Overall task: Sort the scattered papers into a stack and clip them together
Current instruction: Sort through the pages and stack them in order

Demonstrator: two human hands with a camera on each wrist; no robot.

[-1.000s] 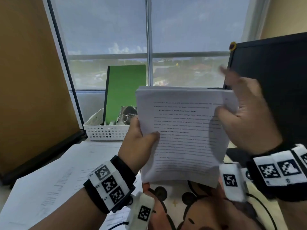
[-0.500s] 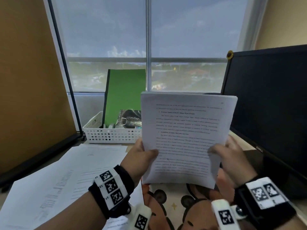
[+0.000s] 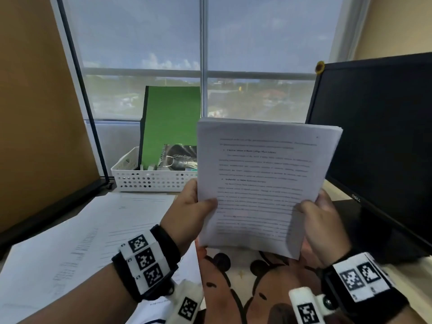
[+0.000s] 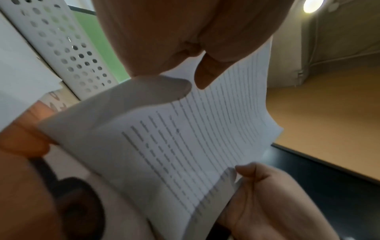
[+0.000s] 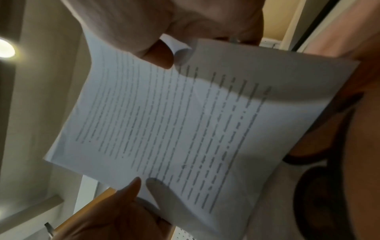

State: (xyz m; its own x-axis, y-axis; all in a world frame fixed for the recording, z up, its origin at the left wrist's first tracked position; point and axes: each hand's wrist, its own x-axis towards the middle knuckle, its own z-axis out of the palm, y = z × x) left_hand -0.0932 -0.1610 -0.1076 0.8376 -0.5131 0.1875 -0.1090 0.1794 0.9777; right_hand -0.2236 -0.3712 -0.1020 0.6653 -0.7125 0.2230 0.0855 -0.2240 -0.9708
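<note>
A stack of printed papers stands upright in the air above the desk, text facing me. My left hand grips its left edge, thumb on the front page. My right hand grips the right edge the same way. The stack fills the left wrist view, with my left thumb on top and the right hand below. In the right wrist view the stack lies between my right thumb and my left hand. No clip is in view.
More loose sheets lie on the desk at the left. A white perforated basket with a green folder and a notebook stands at the back. A black monitor fills the right. A bear-print mat lies under the stack.
My right hand came down from the stack's upper right corner and took hold of its right edge lower down. The stack stays upright in my left hand.
</note>
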